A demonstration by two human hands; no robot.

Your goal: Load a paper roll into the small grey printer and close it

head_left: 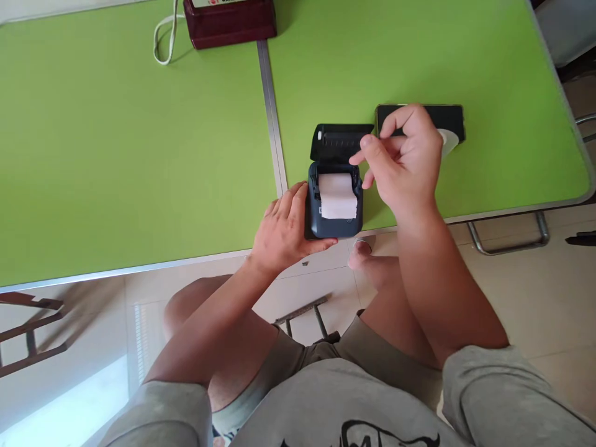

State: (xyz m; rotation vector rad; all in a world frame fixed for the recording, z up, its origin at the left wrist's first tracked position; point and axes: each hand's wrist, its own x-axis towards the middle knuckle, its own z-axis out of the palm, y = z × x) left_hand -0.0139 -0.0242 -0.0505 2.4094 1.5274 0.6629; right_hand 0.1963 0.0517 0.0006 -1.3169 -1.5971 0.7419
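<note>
A small dark blue label printer (336, 228) sits at the table's front edge with its black lid (342, 141) swung open. Inside it lies a white paper roll (338, 194), its loose end over the front of the printer. My left hand (285, 228) grips the printer, fingers along its left side and thumb across the front. Above and to the right of the open lid, my right hand (404, 158) hovers with its fingers bent and apart; I see nothing in it. Behind that hand lies a flat black rectangular object (451, 117) with a white round piece (449, 143) on it, partly hidden.
The green table (139, 149) has a metal seam (271, 112) running across it. At the back stands a dark red box (233, 28) with a white cord (171, 37). Below the edge are a metal table leg (510, 248) and my own legs.
</note>
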